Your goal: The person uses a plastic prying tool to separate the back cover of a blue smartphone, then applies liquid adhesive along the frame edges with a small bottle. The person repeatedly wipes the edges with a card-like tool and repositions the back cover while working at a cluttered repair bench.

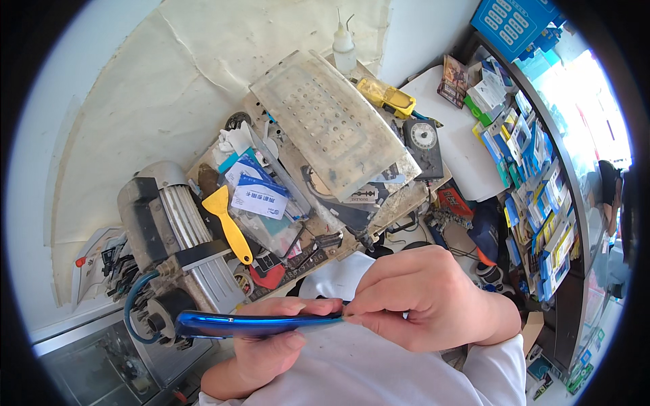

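A smartphone [261,325] with a shiny blue edge is held nearly edge-on in front of my chest. My left hand [261,356] is closed around it, fingers along the far side and thumb on the near side. At the phone's right end my right hand [420,298] is closed in a pinch, thumb against forefinger. The fingertips touch or nearly touch the phone's corner. Whatever lies between them is too small to make out. The phone's broad faces are mostly turned out of sight.
Beyond my hands is a cluttered bench with a yellow scraper [227,220], cards [260,197], a large dirty plastic cover [325,128], a yellow meter [386,97] and a needle-tipped bottle [344,51]. A motor pump [176,237] stands left; packaged goods [538,203] line the right.
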{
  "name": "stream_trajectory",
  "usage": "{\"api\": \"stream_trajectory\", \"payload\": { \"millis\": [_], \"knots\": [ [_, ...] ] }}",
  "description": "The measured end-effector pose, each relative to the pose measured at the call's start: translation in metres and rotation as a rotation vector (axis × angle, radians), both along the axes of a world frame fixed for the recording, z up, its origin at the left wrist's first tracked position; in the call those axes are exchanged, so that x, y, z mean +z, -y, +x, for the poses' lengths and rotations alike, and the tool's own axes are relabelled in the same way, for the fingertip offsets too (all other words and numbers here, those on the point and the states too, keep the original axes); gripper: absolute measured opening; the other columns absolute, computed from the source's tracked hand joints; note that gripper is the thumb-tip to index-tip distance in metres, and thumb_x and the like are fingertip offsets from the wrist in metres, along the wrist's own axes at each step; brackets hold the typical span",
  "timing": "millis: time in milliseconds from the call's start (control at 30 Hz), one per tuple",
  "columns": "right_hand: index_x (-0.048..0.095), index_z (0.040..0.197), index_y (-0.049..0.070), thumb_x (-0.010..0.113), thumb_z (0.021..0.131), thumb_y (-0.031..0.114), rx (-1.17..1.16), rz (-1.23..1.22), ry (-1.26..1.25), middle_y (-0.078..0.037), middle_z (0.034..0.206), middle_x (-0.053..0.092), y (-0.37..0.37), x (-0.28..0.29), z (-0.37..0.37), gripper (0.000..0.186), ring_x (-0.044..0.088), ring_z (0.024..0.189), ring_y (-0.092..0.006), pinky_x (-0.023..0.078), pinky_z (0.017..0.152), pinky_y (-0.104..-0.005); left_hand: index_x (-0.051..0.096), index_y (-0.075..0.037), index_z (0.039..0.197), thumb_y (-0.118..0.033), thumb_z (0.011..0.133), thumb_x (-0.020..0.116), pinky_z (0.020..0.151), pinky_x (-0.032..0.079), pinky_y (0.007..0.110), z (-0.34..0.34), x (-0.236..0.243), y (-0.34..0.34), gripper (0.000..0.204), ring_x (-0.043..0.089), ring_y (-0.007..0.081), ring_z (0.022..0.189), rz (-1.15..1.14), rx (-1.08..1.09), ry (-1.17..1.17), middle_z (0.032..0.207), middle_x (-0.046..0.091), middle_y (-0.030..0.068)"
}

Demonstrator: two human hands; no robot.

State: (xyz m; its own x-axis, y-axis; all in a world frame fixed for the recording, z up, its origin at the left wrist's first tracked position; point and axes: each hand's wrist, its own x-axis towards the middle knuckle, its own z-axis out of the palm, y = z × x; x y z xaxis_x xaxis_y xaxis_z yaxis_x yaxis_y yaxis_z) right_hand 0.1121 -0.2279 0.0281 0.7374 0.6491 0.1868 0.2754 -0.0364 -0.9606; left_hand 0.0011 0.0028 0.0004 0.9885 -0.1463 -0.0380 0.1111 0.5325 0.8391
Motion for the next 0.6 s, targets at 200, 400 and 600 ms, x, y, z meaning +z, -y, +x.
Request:
{"api": "stream_trajectory", "payload": {
  "millis": [200,400,600],
  "knots": [
    [0.072,0.084,0.006,0.073,0.079,-0.001,0.034,-0.015,-0.048,-0.007,0.076,0.065,0.0013,0.0032,0.0013,0.009,0.067,0.069,-0.0289,0.053,0.058,-0.0388,0.057,-0.010,0.136,-0.008,0.098,0.069,0.110,0.048,0.062,0.0029,0.0001,-0.0013,0.040,0.063,0.0450,0.124,-0.007,-0.012,0.019,0.128,0.063,0.0272],
    [0.071,0.082,0.006,0.073,0.078,0.000,0.037,-0.032,-0.047,-0.007,0.075,0.064,0.0003,0.0028,-0.0003,0.008,0.066,0.067,-0.0296,0.052,0.057,-0.0394,0.064,-0.005,0.130,-0.002,0.094,0.073,0.106,0.053,0.059,0.0058,0.0007,0.0009,0.038,0.063,0.0470,0.123,-0.046,0.029,0.009,0.129,0.061,0.0308],
    [0.069,0.080,0.006,0.073,0.077,0.001,0.004,-0.011,0.059,-0.007,0.072,0.060,-0.0034,-0.0029,-0.0037,0.007,0.064,0.064,-0.0286,0.051,0.053,-0.0389,0.068,-0.005,0.126,0.001,0.091,0.075,0.102,0.057,0.056,0.0087,0.0000,-0.0014,0.036,0.066,0.0433,0.118,0.040,0.040,0.057,0.126,0.062,0.0293]
  ]
}}
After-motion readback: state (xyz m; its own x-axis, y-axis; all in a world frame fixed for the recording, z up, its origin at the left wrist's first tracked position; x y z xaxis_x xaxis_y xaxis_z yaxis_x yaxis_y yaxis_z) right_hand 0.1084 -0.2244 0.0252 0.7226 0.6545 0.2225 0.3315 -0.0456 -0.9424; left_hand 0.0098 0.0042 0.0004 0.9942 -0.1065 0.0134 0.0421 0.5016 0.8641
